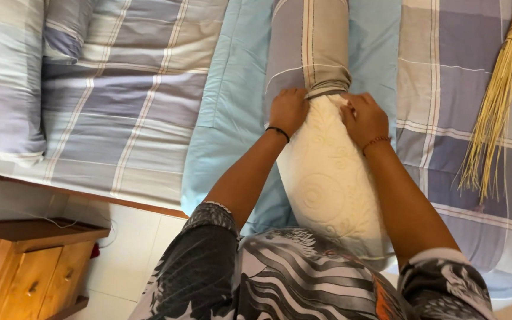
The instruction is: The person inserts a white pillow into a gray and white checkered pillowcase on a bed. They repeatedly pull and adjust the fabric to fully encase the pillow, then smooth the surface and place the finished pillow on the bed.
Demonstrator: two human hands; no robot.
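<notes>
Pillow [327, 178] lying on blue sheet [232, 106], far end inside checked cover [309, 47]. I see left hand [288, 111] and right hand [364, 118] pinching cover edge. Looks soft, light, bulky; I'd grip cover hem at both sides. Broom [496, 106] off right.

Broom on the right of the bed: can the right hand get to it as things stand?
Probably yes. The right hand grips the pillowcase edge, but only flat checked bedding lies between it and the broom; it must let go first.
</notes>
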